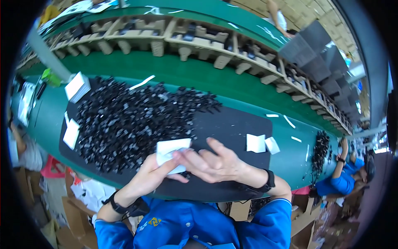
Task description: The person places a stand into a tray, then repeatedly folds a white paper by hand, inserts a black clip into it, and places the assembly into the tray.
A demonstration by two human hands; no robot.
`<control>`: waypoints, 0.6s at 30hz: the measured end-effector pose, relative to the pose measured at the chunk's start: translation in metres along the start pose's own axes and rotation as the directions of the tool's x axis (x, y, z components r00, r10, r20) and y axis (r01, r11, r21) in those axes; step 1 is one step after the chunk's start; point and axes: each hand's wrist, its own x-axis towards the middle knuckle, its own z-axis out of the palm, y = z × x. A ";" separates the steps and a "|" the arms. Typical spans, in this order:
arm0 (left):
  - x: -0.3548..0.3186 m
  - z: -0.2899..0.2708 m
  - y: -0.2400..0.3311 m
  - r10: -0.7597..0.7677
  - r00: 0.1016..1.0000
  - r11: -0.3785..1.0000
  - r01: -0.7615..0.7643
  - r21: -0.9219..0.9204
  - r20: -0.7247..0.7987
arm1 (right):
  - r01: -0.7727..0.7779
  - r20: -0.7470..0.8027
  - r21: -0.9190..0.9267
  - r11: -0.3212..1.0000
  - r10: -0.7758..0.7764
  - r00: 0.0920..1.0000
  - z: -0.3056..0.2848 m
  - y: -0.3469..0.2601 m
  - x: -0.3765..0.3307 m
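Note:
A small white piece of paper (170,146), perhaps a folded sheet or card, is between my hands above the front edge of the dark mat. My left hand (148,176) grips it from the left, thumb across its lower part. From the right, my right hand (215,165) pinches its right side with the fingertips, while another finger sticks up apart. Whether anything small lies inside the paper is hidden. Just beyond my hands spreads a big heap of small black plastic pieces (128,124), some with shiny faces.
The dark mat (232,128) lies on a green table (290,153). White slips (256,143) rest on its right side. A white stack (77,87) stands at the far left. Behind runs a conveyor with cardboard trays (199,41). Another person (344,178) works at the right beside a smaller black heap (320,153).

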 end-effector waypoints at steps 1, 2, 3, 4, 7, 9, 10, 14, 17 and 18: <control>0.000 -0.001 0.001 -0.009 1.000 1.000 0.009 0.017 -0.017 | 0.017 -0.119 -0.033 0.999 -0.021 0.993 0.008 0.001 -0.001; 0.001 -0.001 0.001 -0.012 1.000 1.000 0.012 0.021 0.018 | 0.033 -0.236 -0.069 0.997 -0.049 0.971 0.015 0.002 -0.002; 0.001 -0.001 0.001 -0.030 1.000 0.999 0.029 0.026 0.009 | 0.058 -0.351 -0.098 0.994 -0.089 0.932 0.020 0.005 -0.002; 0.002 -0.001 0.001 -0.048 0.999 0.998 0.048 0.031 0.000 | 0.051 -0.339 -0.111 0.992 -0.086 0.937 0.020 0.007 -0.002; 0.005 -0.008 0.002 -0.058 0.998 0.996 0.058 0.072 0.001 | -0.028 -0.274 0.267 0.963 0.104 0.956 0.011 0.005 0.002; 0.005 -0.013 0.000 -0.023 1.000 0.991 0.024 0.131 -0.011 | -0.082 -0.189 0.445 0.892 0.184 0.965 -0.002 0.006 0.006; 0.005 -0.012 0.002 -0.035 0.999 0.992 0.038 0.122 -0.025 | -0.129 -0.103 0.612 0.780 0.241 0.965 -0.009 0.006 0.009; 0.012 0.000 0.019 -0.071 0.996 0.933 0.088 0.348 -0.061 | -0.364 0.242 0.852 0.377 0.332 0.912 -0.026 0.013 0.019; 0.016 -0.005 0.011 0.027 1.000 0.818 -0.013 0.576 -0.015 | -0.439 0.404 0.801 0.407 0.174 0.898 -0.022 0.015 0.028; 0.015 -0.008 0.008 -0.032 0.999 0.832 0.015 0.554 0.022 | -0.427 0.396 0.818 0.386 0.160 0.904 -0.019 0.016 0.027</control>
